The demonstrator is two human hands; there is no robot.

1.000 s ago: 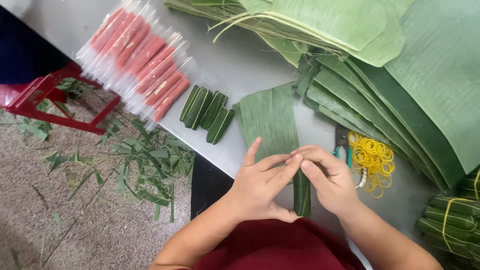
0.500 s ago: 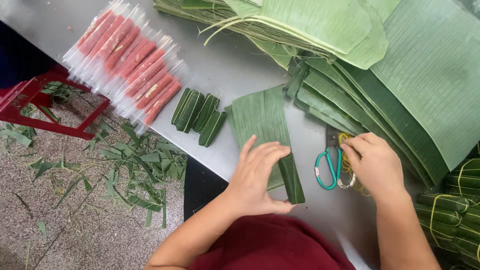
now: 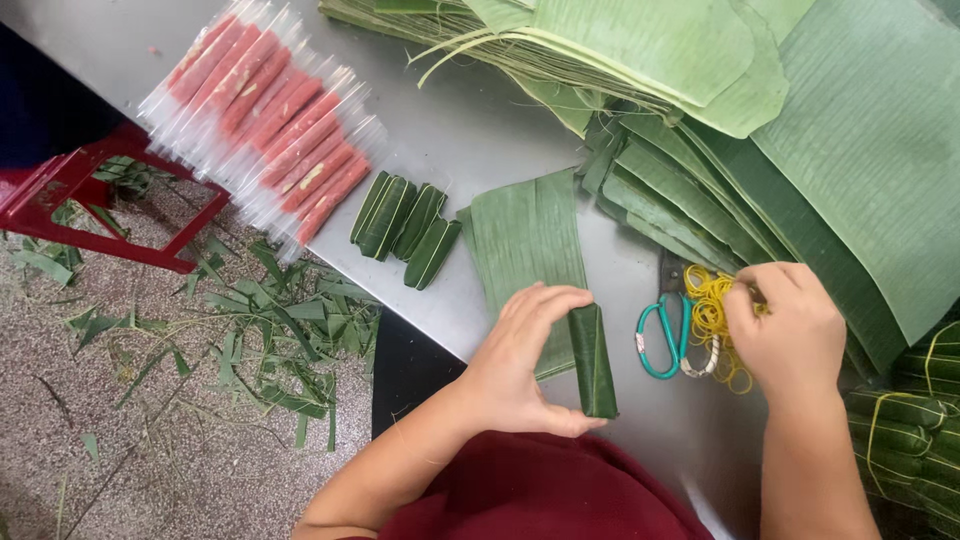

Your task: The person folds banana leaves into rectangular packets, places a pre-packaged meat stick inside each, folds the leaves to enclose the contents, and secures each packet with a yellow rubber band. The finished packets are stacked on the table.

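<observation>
The left hand (image 3: 525,365) now grips the leaf-wrapped roll (image 3: 592,360) alone, thumb under its near end and fingers curled over the top, holding it just above the metal table (image 3: 480,130). The right hand (image 3: 790,330) has let go of the roll and moved past the teal scissors (image 3: 660,335) to the yellow rubber bands (image 3: 712,315), fingers pinched down among them. The wrap looks folded shut but unbound. Farther off lie 4 finished rolls (image 3: 405,225), the cut leaf pieces (image 3: 525,235) and plastic-wrapped sausages (image 3: 275,125).
</observation>
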